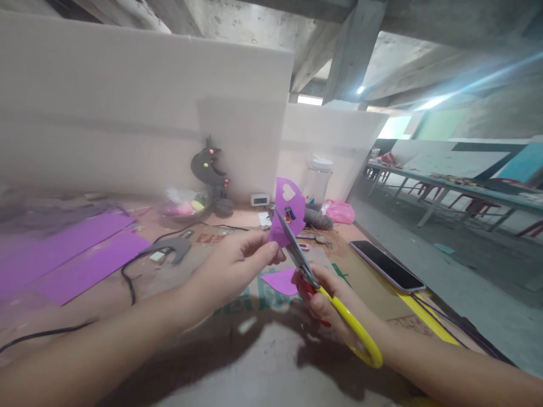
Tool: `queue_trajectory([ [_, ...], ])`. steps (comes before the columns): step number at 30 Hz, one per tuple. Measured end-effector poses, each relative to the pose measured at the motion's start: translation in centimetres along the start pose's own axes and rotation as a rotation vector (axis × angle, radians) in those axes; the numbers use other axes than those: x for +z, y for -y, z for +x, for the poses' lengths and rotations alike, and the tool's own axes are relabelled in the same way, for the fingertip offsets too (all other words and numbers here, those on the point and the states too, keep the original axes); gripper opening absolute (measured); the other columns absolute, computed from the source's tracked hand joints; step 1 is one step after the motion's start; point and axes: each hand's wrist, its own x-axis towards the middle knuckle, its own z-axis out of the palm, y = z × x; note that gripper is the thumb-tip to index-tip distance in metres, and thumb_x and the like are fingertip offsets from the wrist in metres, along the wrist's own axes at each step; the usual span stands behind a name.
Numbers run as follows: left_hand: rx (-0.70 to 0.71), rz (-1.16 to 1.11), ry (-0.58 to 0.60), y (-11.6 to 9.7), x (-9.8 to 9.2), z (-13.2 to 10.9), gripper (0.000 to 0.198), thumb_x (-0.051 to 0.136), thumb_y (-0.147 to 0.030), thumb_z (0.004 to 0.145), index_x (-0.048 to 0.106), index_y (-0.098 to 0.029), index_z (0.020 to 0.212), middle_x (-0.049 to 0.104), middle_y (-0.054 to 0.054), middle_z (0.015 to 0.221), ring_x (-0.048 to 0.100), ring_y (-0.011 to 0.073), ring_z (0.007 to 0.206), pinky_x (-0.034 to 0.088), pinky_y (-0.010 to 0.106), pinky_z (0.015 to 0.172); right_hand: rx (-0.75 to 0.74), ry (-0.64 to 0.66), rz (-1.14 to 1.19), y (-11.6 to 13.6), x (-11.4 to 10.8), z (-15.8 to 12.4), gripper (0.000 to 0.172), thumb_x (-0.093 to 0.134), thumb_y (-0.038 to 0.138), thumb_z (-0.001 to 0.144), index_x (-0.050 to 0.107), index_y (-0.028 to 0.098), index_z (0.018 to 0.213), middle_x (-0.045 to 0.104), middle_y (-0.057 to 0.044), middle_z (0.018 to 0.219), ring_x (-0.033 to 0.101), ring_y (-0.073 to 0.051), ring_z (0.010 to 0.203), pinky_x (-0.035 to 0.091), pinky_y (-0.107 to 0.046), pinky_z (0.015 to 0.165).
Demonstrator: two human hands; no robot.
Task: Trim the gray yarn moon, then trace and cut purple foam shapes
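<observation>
My left hand [250,254] pinches the lower edge of a purple paper piece [297,203], which stands upright and has a heart-shaped hole cut in it. In my right hand [322,294] is a pair of scissors [354,328] with a yellow handle and some red near the pivot. Their metal blades point up and left and lie against the paper; whether they are cutting through it I cannot tell. Below the hands, another purple paper scrap [280,281] rests on the printed cardboard [360,288] covering the table.
Purple sheets [97,260] and a black cable [127,277] lie at left. Behind stand a dark crescent-moon ornament [206,164], a small digital clock [259,199] and a clear jar [318,178]. Grey yarn [318,219] sits beside pink plastic [341,211]. A phone [386,264] lies near the right edge.
</observation>
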Motion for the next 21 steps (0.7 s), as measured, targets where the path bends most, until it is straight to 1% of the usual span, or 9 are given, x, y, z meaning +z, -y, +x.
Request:
queue_trajectory([
  [8, -0.018, -0.002, 0.019, 0.37, -0.27, 0.08, 0.027, 0.051, -0.036, 0.096, 0.066, -0.019, 0.080, 0.071, 0.002, 0.084, 0.066, 0.0176, 0.084, 0.053, 0.028, 0.076, 0.027, -0.021, 0.053, 0.20, 0.23, 0.23, 0.060, 0.063, 0.073, 0.080, 0.057, 0.018, 0.104, 0.050, -0.001, 0.083, 0.039, -0.011, 0.064, 0.028, -0.021, 0.049],
  [13, -0.016, 0.029, 0.017, 0.43, -0.41, 0.10, 0.029, 0.051, -0.037, 0.096, 0.065, -0.018, 0.079, 0.069, 0.002, 0.083, 0.066, 0.0175, 0.083, 0.053, 0.029, 0.076, 0.046, -0.011, 0.048, 0.36, 0.32, 0.16, 0.060, 0.062, 0.073, 0.081, 0.057, 0.019, 0.107, 0.049, 0.001, 0.080, 0.033, -0.009, 0.057, 0.029, -0.022, 0.048],
  [16, -0.009, 0.022, 0.021, 0.45, -0.39, 0.14, 0.030, 0.050, -0.037, 0.096, 0.065, -0.019, 0.078, 0.069, 0.001, 0.082, 0.065, 0.0166, 0.082, 0.051, 0.028, 0.075, 0.040, -0.012, 0.038, 0.19, 0.28, 0.07, 0.058, 0.062, 0.071, 0.082, 0.057, 0.020, 0.109, 0.048, 0.002, 0.078, 0.033, -0.009, 0.057, 0.030, -0.022, 0.049],
  [21, -0.036, 0.031, 0.031, 0.27, -0.47, 0.28, 0.029, 0.050, -0.037, 0.096, 0.065, -0.018, 0.078, 0.068, 0.001, 0.082, 0.064, 0.0176, 0.083, 0.049, 0.028, 0.076, 0.030, -0.008, 0.053, -0.13, 0.10, 0.04, 0.056, 0.062, 0.070, 0.083, 0.057, 0.019, 0.105, 0.043, 0.004, 0.074, 0.030, -0.009, 0.055, 0.029, -0.022, 0.048],
])
